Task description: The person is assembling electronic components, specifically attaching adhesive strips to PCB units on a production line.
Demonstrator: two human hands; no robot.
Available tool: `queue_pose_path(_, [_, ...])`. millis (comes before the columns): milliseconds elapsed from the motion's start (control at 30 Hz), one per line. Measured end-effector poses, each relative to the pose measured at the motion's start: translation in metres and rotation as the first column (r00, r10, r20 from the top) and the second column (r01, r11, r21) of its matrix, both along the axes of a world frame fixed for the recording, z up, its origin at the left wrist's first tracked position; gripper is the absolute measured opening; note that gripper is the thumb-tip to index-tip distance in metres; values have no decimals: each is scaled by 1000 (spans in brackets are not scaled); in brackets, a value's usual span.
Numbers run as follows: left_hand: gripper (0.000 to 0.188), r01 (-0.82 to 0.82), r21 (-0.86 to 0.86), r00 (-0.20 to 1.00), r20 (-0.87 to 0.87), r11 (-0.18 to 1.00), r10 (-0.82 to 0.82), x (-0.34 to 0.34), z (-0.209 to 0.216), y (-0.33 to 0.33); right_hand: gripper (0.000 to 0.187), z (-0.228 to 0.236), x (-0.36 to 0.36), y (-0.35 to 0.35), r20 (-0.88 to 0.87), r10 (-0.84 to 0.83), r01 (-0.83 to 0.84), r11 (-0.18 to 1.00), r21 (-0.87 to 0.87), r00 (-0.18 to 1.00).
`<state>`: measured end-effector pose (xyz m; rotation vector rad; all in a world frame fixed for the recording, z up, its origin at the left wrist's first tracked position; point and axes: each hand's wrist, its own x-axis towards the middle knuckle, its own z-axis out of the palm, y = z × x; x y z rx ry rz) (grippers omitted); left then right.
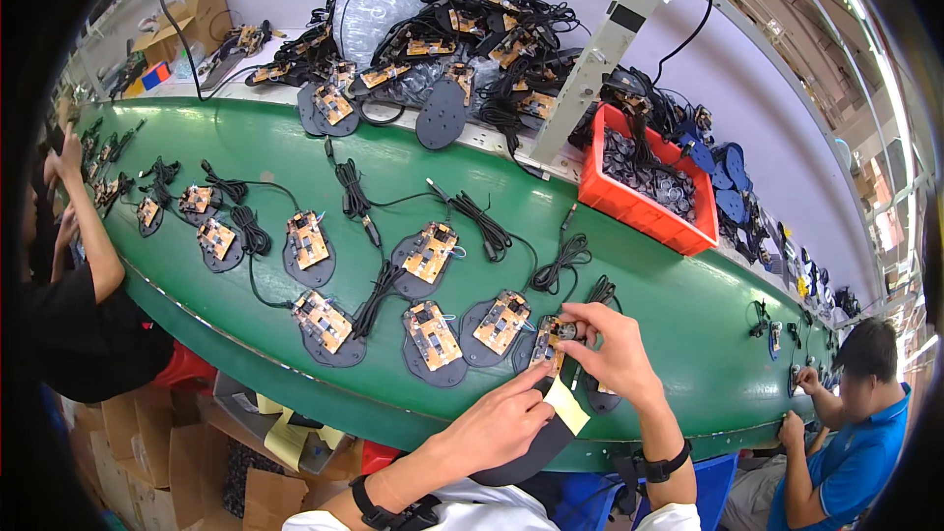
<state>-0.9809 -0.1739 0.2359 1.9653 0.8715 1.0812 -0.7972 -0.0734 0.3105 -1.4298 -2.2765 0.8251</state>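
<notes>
A tan circuit board (pixel 550 337) on a dark rounded base lies near the table's front edge, between my hands. My left hand (pixel 500 420) reaches in from below, its index fingertip on the board's lower edge and its other fingers curled. A pale yellow sheet (pixel 567 407) sticks out from beside those curled fingers, over a dark curved shape (pixel 531 454) that I cannot identify. Over the board's upper right side, my right hand (pixel 618 352) has thumb and index finger nearly together. Whatever lies between those fingertips is too small to make out.
Similar boards on dark bases, such as one board (pixel 431 336), lie in rows with bundled black cables (pixel 482 221) on the green table (pixel 393 413). A red bin (pixel 644 211) of dark parts stands by the upright post (pixel 600 59). Co-workers sit left and right.
</notes>
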Motion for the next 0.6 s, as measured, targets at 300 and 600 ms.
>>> queue_pose_path(300, [19,19,-12,1000,-3,1000,-19,-3,2,1,43,-10,3,2,168,241,-269,948,170,956])
queue_pose_path(600, [21,49,-15,999,-15,999,-50,-10,4,2,60,-1,-20,-14,684,130,-353,915,197,718])
